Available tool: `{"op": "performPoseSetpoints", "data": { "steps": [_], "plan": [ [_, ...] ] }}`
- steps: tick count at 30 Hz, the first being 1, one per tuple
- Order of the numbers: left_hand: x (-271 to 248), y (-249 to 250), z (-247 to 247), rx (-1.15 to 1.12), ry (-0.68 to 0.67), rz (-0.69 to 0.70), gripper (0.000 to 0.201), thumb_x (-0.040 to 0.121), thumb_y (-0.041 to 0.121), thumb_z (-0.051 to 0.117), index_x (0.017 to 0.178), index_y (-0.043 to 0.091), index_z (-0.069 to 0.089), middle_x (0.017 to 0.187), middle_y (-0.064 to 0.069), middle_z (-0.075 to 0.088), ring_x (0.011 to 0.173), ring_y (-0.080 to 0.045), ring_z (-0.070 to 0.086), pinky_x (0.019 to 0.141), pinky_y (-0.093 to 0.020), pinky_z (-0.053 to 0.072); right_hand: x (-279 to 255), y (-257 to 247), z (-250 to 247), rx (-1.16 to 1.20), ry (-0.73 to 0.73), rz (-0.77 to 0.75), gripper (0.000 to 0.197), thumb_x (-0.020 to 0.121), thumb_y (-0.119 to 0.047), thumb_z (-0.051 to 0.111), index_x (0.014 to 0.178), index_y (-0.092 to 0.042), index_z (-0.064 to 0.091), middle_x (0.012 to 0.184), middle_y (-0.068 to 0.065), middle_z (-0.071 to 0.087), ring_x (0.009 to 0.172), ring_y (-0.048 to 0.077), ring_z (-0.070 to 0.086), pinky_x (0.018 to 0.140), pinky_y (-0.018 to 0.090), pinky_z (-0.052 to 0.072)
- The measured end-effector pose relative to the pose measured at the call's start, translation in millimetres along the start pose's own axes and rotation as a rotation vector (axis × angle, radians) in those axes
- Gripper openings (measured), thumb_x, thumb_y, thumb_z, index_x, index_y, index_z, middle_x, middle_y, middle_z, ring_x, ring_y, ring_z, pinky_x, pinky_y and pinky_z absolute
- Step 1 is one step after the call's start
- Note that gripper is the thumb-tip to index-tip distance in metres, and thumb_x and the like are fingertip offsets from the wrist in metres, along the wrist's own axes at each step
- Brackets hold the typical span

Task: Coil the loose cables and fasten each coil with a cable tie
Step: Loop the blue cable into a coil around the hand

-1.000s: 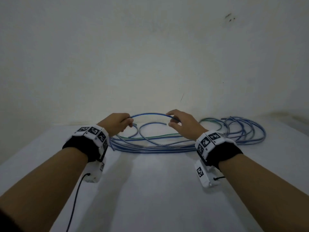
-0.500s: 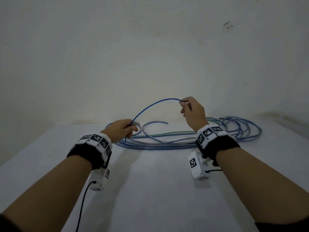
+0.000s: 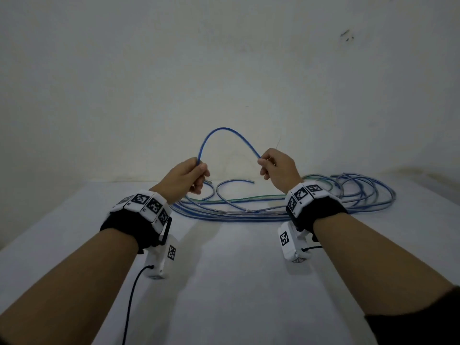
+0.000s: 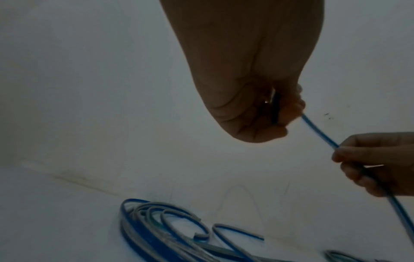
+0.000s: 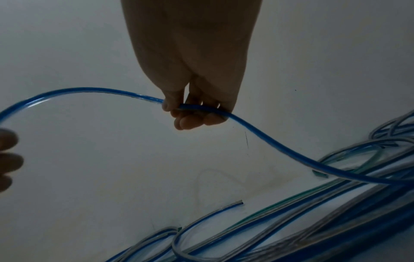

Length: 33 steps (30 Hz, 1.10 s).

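Your left hand (image 3: pixel 185 176) and right hand (image 3: pixel 278 166) each pinch the blue cable (image 3: pixel 224 131), arching it above the loose cables (image 3: pixel 249 212) on the worktop (image 3: pixel 236 282).

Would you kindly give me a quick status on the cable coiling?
Left hand and right hand grip one blue cable, arched between them. Cable pile uncoiled on table. No tie visible.

Cable pile (image 3: pixel 293 210) partly hidden behind right wrist.
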<state>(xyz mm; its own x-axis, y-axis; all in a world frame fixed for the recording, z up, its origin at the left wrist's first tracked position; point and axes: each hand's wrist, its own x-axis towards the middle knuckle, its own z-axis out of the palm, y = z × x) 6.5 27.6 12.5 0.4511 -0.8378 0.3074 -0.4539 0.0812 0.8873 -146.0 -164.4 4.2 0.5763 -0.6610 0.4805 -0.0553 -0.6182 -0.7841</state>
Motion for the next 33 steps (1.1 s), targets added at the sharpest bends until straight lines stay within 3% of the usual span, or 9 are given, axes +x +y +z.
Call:
{"op": "performPoseSetpoints", "data": {
  "steps": [4,9,12,15,18,22,27,31,33],
  "plan": [
    [2.3,13.5,13.8,-0.084,0.036,0.051,0.027,0.102,0.016,0.029,0.084,0.014,0.049,0.068,0.0,0.039,0.057,-0.012,0.041,0.059,-0.021,0.041,-4.7,-3.4,2.3,-0.078,-0.147,-0.031,0.018,0.093,-0.009,0.047,0.081,-0.007,0.06,0.058,0.001,0.054,0.054,0.011,0.049,0.062,0.022,0.044],
    [6.1,23.1,32.9,-0.054,0.186,0.153,0.026,0.1,0.011,0.035,0.082,0.014,0.053,0.072,-0.002,0.051,0.056,-0.002,0.055,0.065,-0.02,0.049,-17.4,-9.3,5.0,-0.176,-0.342,-0.047,0.027,0.097,-0.011,0.038,0.086,-0.01,0.063,0.059,-0.001,0.047,0.052,0.007,0.041,0.05,0.013,0.032],
    [9.3,24.6,43.2,0.077,0.235,0.221,0.02,0.099,0.009,0.038,0.088,0.009,0.056,0.08,-0.003,0.061,0.07,-0.003,0.06,0.076,-0.02,0.05,-27.5,-17.0,3.3,-0.238,-0.446,-0.057,0.032,0.099,-0.015,0.036,0.096,-0.008,0.067,0.067,-0.005,0.049,0.062,0.007,0.043,0.059,0.019,0.033],
    [10.4,25.0,52.7,0.232,0.233,0.25,0.02,0.098,0.011,0.04,0.096,0.005,0.059,0.088,-0.002,0.065,0.08,-0.001,0.06,0.077,-0.011,0.045,-37.2,-25.7,-3.3,-0.301,-0.513,-0.095,0.026,0.097,-0.017,0.045,0.107,-0.007,0.066,0.081,-0.004,0.057,0.072,0.007,0.047,0.065,0.02,0.034],
    [8.6,24.8,61.1,0.314,0.179,0.21,0.019,0.098,0.013,0.039,0.097,0.006,0.057,0.087,-0.001,0.065,0.078,-0.005,0.061,0.072,-0.008,0.045,-43.5,-26.3,-10.3,-0.326,-0.472,-0.167,0.026,0.088,-0.007,0.054,0.113,-0.009,0.061,0.073,-0.008,0.05,0.063,0.003,0.044,0.058,0.011,0.033],
    [1.6,24.7,65.7,0.347,0.089,0.139,0.021,0.099,0.012,0.037,0.097,0.001,0.055,0.082,-0.006,0.066,0.073,-0.011,0.063,0.068,-0.011,0.049,-46.2,-22.3,-21.8,-0.265,-0.378,-0.19,0.019,0.083,-0.002,0.058,0.101,-0.009,0.058,0.076,-0.005,0.052,0.066,0.008,0.047,0.062,0.014,0.037],
    [-3.2,25.6,63.7,0.384,0.018,0.076,0.024,0.099,0.012,0.035,0.097,0.0,0.056,0.08,-0.013,0.065,0.069,-0.023,0.063,0.078,-0.032,0.053,-48.2,-22.1,-29.9,-0.398,-0.246,-0.314,0.004,0.083,-0.015,0.066,0.086,-0.012,0.064,0.082,0.0,0.057,0.071,0.012,0.049,0.07,0.028,0.043],
    [-6.2,28.2,61.9,0.389,0.015,0.026,0.027,0.1,0.012,0.033,0.092,0.002,0.057,0.067,-0.005,0.055,0.06,-0.013,0.054,0.056,-0.01,0.045,-49.3,-17.6,-31.8,-0.503,-0.19,-0.398,0.012,0.088,-0.017,0.059,0.094,-0.014,0.07,0.087,0.004,0.062,0.08,0.02,0.055,0.078,0.041,0.045],
    [-8.3,27.9,60.2,0.451,-0.001,0.029,0.029,0.1,0.015,0.032,0.086,0.005,0.056,0.064,0.0,0.053,0.059,-0.01,0.05,0.054,-0.012,0.039,-49.7,-16.3,-32.4,-0.542,-0.163,-0.393,0.018,0.092,-0.02,0.054,0.102,-0.018,0.07,0.096,0.005,0.063,0.091,0.024,0.055,0.081,0.038,0.041]
  ]
}}
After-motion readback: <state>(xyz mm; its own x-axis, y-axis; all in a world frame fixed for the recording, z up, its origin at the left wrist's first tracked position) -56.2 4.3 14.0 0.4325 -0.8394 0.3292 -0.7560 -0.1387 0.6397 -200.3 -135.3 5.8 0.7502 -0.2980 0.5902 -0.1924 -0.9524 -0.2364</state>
